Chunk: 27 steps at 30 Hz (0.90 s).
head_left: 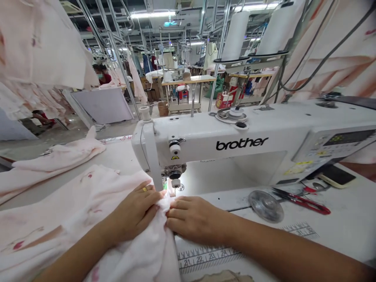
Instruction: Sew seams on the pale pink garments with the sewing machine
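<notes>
My left hand pressing floral pink fabric, grip unclear, right hand grasping its fold, Brother sewing machine at one o'clock

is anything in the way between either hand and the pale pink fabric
Nothing visible: the left hand and right hand both touch the pale pink fabric directly, at the sewing machine.

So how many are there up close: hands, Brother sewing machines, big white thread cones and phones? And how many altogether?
Left hand and right hand: 2
Brother sewing machine: 1
White thread cones: 2
Phone: 1
Total: 6
</notes>
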Motion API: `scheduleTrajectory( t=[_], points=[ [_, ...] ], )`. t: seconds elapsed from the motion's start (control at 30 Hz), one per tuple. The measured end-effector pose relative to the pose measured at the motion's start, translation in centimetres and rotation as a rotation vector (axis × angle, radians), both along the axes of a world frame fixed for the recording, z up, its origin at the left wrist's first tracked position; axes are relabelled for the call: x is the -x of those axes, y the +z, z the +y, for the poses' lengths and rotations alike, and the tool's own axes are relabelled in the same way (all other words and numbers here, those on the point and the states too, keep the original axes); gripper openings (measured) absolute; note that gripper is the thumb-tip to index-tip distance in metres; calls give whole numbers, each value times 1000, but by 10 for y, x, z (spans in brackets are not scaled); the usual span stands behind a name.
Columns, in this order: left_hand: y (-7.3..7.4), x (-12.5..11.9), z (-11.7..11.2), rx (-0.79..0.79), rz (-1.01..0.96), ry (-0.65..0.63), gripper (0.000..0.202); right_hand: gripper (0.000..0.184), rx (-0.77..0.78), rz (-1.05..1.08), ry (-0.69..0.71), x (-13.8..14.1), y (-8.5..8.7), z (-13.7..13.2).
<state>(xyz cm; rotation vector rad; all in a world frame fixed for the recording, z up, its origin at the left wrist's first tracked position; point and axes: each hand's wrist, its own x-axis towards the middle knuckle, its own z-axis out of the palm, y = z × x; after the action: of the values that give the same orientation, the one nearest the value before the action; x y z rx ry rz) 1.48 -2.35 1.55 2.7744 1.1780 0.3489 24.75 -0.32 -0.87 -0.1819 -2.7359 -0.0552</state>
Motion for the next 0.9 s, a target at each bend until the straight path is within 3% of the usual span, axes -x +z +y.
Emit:
scheduleTrajectory(
  t=[0.07, 0.17, 0.23, 0.33, 0.43, 0.6, 0.73, 0.8, 0.9],
  points=[
    [6, -2, -11, -44, 32, 43, 31, 16, -48, -22, 62, -1, 3, -2],
    [6, -8, -37, -258, 58, 91, 53, 21, -109, 19, 179, -1, 3, -8],
    [-3, -13, -53, -412, 60, 75, 59, 26, -113, 61, 228, 1, 1, -12],
    [-21, -18, -64, -499, 60, 98, 49, 26, -101, 75, 229, 2, -2, -16],
    [-27, -14, -55, -391, -2, 222, 33, 20, -74, 46, 201, 1, -3, -15],
    [-4, -1, -23, -75, -236, 500, 16, 19, 17, -5, 191, 1, -2, -14],
    [1, -4, -15, 33, -329, 468, 8, 38, 99, 18, 178, 4, -3, -12],
    [-6, -7, -15, 33, -287, 459, 5, 35, 117, 67, 66, 5, -4, -12],
    [-18, -4, -16, -1, -232, 496, 17, 22, 163, 142, -104, 5, -5, -15]
  ],
)
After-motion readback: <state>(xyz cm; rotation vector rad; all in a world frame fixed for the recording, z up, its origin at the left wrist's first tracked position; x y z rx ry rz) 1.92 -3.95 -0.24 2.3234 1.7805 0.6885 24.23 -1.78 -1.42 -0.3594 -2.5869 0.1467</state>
